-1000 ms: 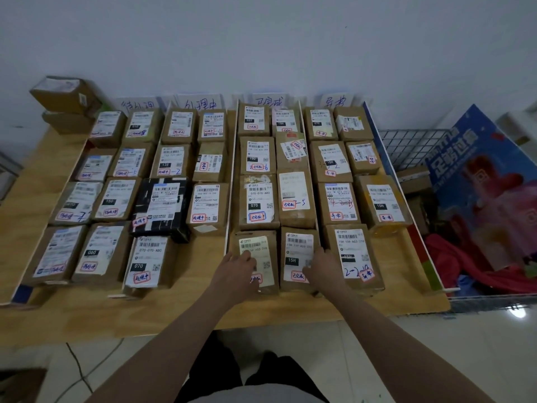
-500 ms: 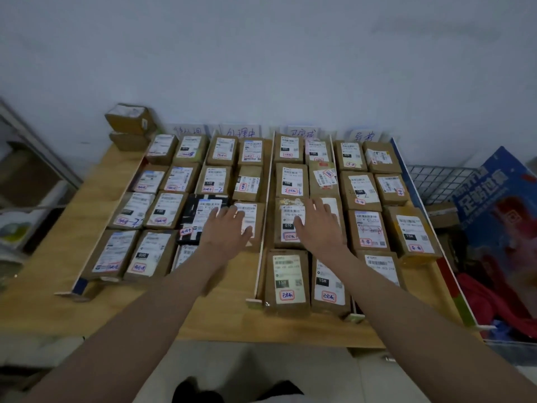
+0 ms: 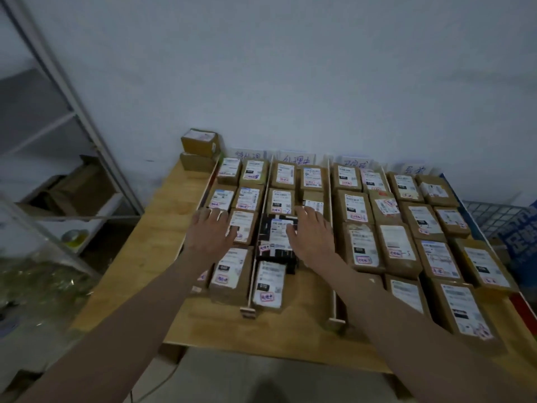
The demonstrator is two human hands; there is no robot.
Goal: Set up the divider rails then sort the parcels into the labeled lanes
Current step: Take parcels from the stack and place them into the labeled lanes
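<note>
Both your palms lie flat, fingers spread: your left hand (image 3: 209, 231) on a brown parcel (image 3: 241, 227) in the leftmost lane, your right hand (image 3: 312, 234) beside the black parcel (image 3: 277, 237) (second lane).

Head view, downward over table (image 3: 151, 245)

Dim room: plain pale wall (image 3: 290, 68), metal shelving (image 3: 58, 117) left, wooden table (image 3: 151, 251).
</note>
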